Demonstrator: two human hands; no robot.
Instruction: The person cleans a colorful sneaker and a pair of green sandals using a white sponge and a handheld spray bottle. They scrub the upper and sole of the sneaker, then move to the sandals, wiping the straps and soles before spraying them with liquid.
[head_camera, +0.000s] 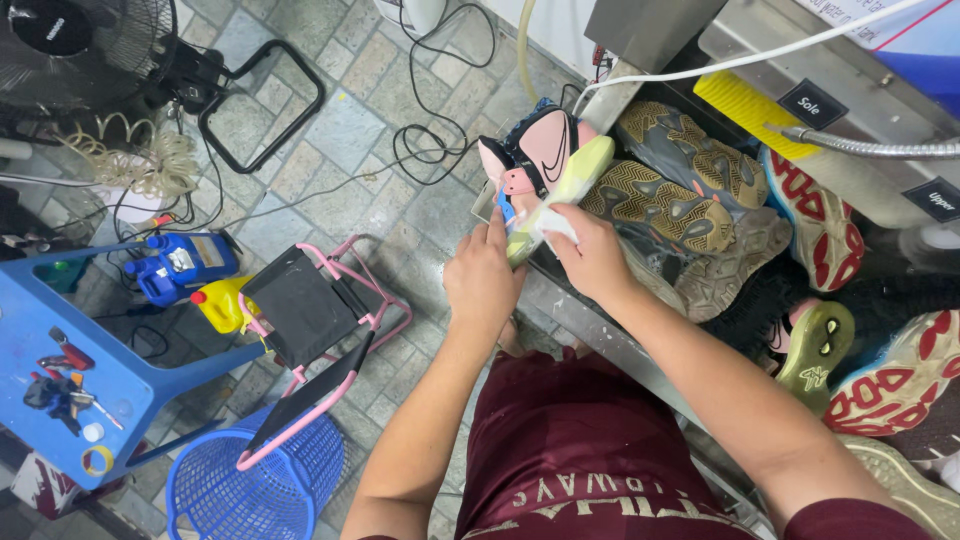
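Observation:
A pink and black sneaker (543, 158) with a pale yellow-green sole is held up on its side over the edge of a metal wash basin (575, 318). My left hand (482, 277) grips the sneaker from below, fingers on its lower end. My right hand (592, 255) presses a white cloth (553, 224) against the sole edge. Both forearms reach in from the bottom of the view.
Several other sneakers lie in the basin: two grey ones with patterned soles (668, 195), red-and-white soled ones (815, 220), a green-soled one (815, 350). A yellow brush (745, 112) and a metal hose (870, 146) lie behind. A pink folding stool (310, 320), blue basket (262, 485) and blue stool (60, 350) stand left.

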